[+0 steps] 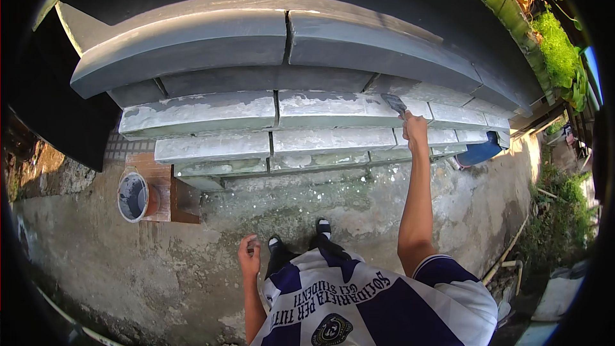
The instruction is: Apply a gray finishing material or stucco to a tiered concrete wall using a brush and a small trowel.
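My right hand [415, 129] grips a scraper [394, 102] with a flat grey blade. The arm stretches forward, and the blade rests at the tread of the middle step [333, 104], right of centre. That step's surface is patchy, with whitish worn areas and grey remnants along its back edge. Held low beside my body, my left hand [248, 255] has loosely bent fingers, and nothing shows in it.
Above lies a smoother grey top step [378, 45]; below is a worn lower step [333, 142]. A bucket [133, 196] with grey inside stands on a brown tiled block [165, 182] at left. Pale flakes dot the concrete floor [307, 195]. A blue container [479, 150] sits by the steps' right end.
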Demonstrator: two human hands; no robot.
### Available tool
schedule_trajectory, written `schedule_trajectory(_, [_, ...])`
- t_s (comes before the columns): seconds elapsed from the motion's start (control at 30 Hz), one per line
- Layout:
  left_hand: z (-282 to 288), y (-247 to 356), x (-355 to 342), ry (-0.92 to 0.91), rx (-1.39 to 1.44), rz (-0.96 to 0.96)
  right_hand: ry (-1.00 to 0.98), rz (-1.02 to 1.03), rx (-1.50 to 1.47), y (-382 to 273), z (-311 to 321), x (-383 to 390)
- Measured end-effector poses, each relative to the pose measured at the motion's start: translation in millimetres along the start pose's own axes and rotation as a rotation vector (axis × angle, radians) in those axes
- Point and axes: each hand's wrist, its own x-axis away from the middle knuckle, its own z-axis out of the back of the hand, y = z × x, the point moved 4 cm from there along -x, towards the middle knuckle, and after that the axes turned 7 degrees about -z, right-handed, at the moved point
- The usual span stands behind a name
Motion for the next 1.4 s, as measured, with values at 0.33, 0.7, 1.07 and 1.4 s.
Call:
schedule_trajectory(0.33, [20.2,-0.5,-27.6,-0.078,-0.044,-0.036,-0.080,-0.074,-0.158,4.3,-8.5,-0.3])
schedule_trajectory(0.7, [5.1,-3.2,-43.9,-0.194,-0.069,-0.007,-0.076,-0.017,0.085,10.1,-30.7,-20.0])
schedule_trajectory(1.07, [-23.6,27.5,-50.5,-0.172,-0.087,-0.067,0.133,0.081,0.146,29.2,15.9,-44.8])
schedule_trajectory(1.4, [-69.3,19.7,-36.9,-0.179,-0.062,-0.105,0.194,0.145,0.206,43.7,43.5,-48.2])
